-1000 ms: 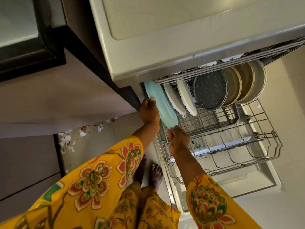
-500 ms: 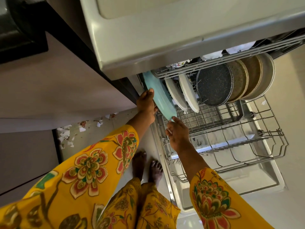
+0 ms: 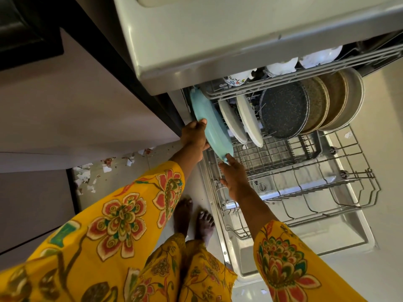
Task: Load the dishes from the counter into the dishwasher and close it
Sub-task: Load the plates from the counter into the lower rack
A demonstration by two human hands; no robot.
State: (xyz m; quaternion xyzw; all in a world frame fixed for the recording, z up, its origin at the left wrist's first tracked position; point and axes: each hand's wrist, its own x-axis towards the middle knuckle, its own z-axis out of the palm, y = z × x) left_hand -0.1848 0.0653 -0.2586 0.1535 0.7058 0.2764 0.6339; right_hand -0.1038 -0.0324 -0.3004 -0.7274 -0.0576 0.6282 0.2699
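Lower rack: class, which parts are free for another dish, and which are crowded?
Free: the lower rack's wire rows nearest the open door, right of the right hand. Crowded: the far end, from the turquoise plate and white plates to the dark pan.

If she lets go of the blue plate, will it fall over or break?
The blue plate stands on edge, so it could probably tip or roll. It looks stiff, glazed, likely slippery and breakable. Both the left hand and right hand steady it.
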